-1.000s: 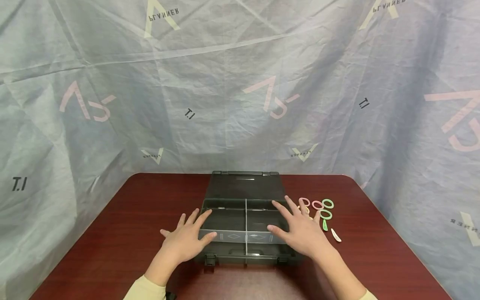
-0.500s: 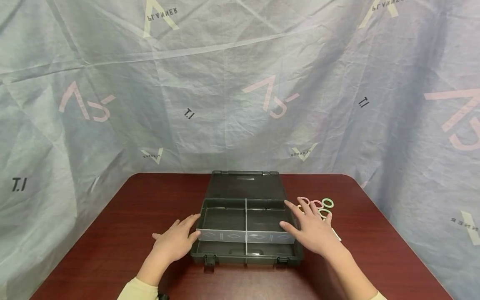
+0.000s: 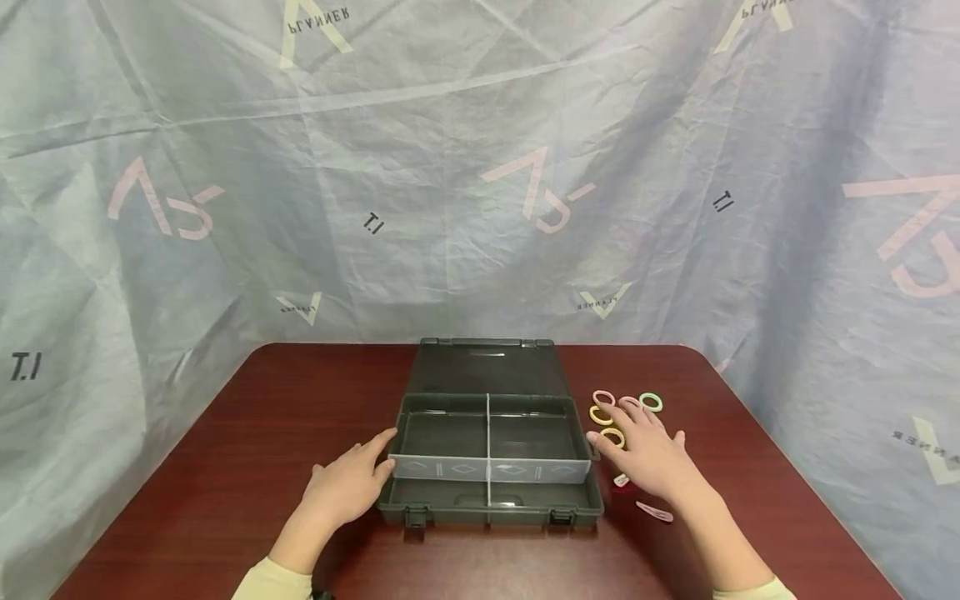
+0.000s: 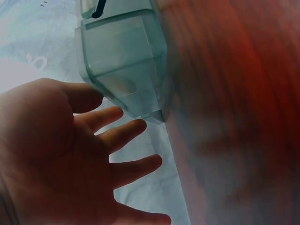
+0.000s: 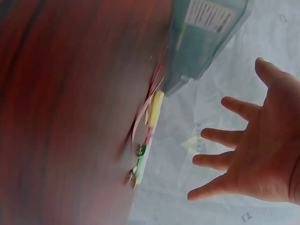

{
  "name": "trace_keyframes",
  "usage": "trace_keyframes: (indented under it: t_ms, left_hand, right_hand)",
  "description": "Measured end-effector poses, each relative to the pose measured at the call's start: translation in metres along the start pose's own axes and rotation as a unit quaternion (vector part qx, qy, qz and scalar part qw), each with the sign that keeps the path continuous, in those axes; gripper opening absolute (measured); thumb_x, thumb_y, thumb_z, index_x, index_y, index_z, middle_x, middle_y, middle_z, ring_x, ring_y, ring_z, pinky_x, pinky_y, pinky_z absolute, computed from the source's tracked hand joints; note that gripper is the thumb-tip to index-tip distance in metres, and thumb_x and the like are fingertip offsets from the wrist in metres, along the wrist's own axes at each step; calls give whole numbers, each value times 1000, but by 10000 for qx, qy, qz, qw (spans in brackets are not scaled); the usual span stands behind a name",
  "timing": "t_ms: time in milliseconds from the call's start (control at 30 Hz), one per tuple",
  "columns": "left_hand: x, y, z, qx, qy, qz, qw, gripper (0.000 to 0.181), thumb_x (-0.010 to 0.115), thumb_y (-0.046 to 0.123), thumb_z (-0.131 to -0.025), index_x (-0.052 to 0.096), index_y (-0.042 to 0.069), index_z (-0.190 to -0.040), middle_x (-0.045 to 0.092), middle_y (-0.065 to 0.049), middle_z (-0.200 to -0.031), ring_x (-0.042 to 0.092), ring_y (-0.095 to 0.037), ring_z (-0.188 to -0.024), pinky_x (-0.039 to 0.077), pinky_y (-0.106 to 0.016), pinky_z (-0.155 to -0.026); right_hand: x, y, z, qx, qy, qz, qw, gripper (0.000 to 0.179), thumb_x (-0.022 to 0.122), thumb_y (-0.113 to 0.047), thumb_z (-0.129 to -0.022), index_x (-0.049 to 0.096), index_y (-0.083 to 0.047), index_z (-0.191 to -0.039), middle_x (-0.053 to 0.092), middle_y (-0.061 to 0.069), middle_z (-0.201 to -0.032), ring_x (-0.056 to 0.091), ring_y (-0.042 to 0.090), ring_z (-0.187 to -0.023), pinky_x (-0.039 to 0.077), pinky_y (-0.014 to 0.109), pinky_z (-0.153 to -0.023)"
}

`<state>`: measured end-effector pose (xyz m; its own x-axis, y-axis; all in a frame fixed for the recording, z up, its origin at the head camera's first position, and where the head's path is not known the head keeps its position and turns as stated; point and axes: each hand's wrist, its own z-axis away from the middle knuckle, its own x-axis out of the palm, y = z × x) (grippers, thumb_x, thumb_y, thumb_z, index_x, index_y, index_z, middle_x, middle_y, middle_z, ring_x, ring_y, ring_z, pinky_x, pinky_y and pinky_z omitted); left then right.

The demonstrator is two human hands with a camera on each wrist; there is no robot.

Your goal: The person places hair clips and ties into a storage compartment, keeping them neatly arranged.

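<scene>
A dark translucent plastic box [image 3: 517, 517] stands on the table with its lid [image 3: 487, 371] laid back. Pale strips [image 3: 462, 469] part its inside into compartments. My left hand [image 3: 343, 485] is at the box's left side, fingertips against or very near the wall. Off the right side, my right hand [image 3: 651, 457] hovers with spread fingers, nothing in them, over several hair ties and hair clips. Beside or below it are a yellow hair tie [image 3: 612, 430], a pink one [image 3: 603, 392] and a green one [image 3: 652, 410]. A pink snap hair clip [image 3: 655, 512] lies nearer; the hand hides other pieces.
The dark red table [image 3: 247, 467] spreads out around the box. Behind and at both sides hangs a grey printed cloth [image 3: 450, 208]. Two latches stick out at the box's front, one of them a left latch [image 3: 416, 517]. A barcode label [image 5: 209, 15] shows on the box's side.
Both hands have moved outward from over the box: the left to its left side, the right over the hair ties and clips. A pink clip and yellow ties have come into view.
</scene>
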<state>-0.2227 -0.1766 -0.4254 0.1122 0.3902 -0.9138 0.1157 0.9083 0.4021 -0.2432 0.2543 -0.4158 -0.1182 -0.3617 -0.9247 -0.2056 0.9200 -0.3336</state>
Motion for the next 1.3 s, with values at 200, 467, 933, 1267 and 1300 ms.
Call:
trace_keyframes:
  t_ms: [200, 467, 933, 1267, 1300]
  left_hand:
    - [3, -2, 2, -55, -29, 80, 9999, 55, 49, 34, -108, 33, 27, -160, 56, -9, -146, 43, -40, -140, 20, -85, -96]
    - [3, -1, 1, -8, -3, 155, 9999, 53, 49, 34, -108, 36, 27, -159, 55, -10, -146, 43, -41, -140, 22, -84, -96]
    - [5, -2, 3, -6, 59, 228, 9997, 53, 49, 33, -108, 37, 25, -159, 56, -9, -146, 44, -41, -139, 25, -84, -95]
    - [4, -2, 4, -13, 11, 233, 9997, 53, 48, 34, -109, 36, 26, -159, 57, -10, -145, 44, -41, -139, 26, -83, -95]
    - [4, -2, 4, -13, 14, 229, 9997, 53, 48, 34, -109, 36, 26, -159, 57, -10, -145, 44, -41, -139, 26, -83, -95]
  right_hand:
    - [-1, 16, -6, 30, -20, 7, 10000, 57, 59, -54, -99, 62, -13, -138, 51, 24, -144, 47, 52, -130, 25, 88, -87]
    - [5, 49, -22, -136, 205, -407, 9989, 21, 71, -27, -95, 76, -8, -104, 67, 6, -90, 60, 23, -80, 49, 44, -68]
    - [8, 66, -39, 677, -11, -1353, 9885, 11, 78, -16, -89, 76, -5, -92, 69, 2, -83, 57, 19, -75, 46, 36, -65]
    - [13, 64, -50, 884, -101, -927, 9917, 7, 81, -12, -82, 79, -6, -81, 71, 7, -84, 63, 27, -83, 51, 45, -74]
    - [13, 64, -50, 891, -124, -903, 9918, 7, 81, -13, -81, 79, -6, -81, 71, 7, -84, 63, 27, -82, 51, 45, -74]
